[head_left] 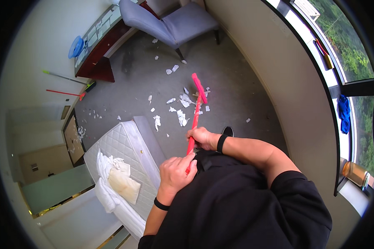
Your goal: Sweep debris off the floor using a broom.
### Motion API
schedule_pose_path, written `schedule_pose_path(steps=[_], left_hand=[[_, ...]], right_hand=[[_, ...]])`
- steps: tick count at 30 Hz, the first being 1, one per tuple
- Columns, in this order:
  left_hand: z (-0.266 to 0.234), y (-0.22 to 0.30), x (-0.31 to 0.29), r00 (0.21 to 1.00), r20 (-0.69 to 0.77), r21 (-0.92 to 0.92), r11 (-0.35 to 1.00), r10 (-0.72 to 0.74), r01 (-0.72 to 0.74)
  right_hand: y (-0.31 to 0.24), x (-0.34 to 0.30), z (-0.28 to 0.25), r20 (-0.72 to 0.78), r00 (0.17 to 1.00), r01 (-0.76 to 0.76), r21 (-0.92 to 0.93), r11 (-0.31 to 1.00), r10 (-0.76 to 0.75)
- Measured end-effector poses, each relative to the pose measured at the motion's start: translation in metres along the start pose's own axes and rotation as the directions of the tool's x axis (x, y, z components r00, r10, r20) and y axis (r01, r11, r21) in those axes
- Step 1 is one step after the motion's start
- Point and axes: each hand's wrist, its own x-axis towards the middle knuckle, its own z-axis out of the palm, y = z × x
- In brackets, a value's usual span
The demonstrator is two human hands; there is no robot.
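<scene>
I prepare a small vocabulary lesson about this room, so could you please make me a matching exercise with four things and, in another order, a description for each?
1. Long-handled tool
2. Paper scraps
3. Chair
4. Mattress

A. Quilted, with white bedding on top
B. Blue-grey, with dark legs
C. Held in the left hand and right hand
D. White, scattered on the floor

Pairs: 1-C, 2-D, 3-B, 4-A
</scene>
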Motion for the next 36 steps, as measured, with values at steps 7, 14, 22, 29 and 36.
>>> schedule_pose_path(steps=[7, 14, 22, 29, 36], left_hand=[[-0.002, -0.013, -0.005, 0.997, 0.021, -0.154, 0.985, -0.072, 0.074], [-0.006, -0.048, -0.008, 0.996, 0.080, -0.242, 0.968, -0.043, 0.062], [-0.039, -0.113, -0.034, 0.998, 0.056, -0.225, 0.973, -0.038, 0.050], [-0.070, -0.176, -0.057, 0.999, -0.031, -0.161, 0.987, -0.008, 0.003], [-0.096, -0.216, -0.064, 0.996, -0.046, -0.125, 0.989, 0.071, -0.077]], right_hand=[[0.000, -0.018, -0.008, -0.108, 0.992, -0.074, -0.099, 0.992, 0.063], [0.011, -0.001, -0.001, -0.207, 0.970, -0.142, -0.048, 0.989, 0.129], [0.020, 0.044, 0.066, -0.175, 0.979, -0.122, -0.110, 0.986, 0.102], [0.029, 0.095, 0.139, -0.069, 0.997, 0.017, -0.003, 1.000, -0.017], [0.012, 0.108, 0.188, -0.085, 0.984, 0.157, -0.003, 0.988, -0.157]])
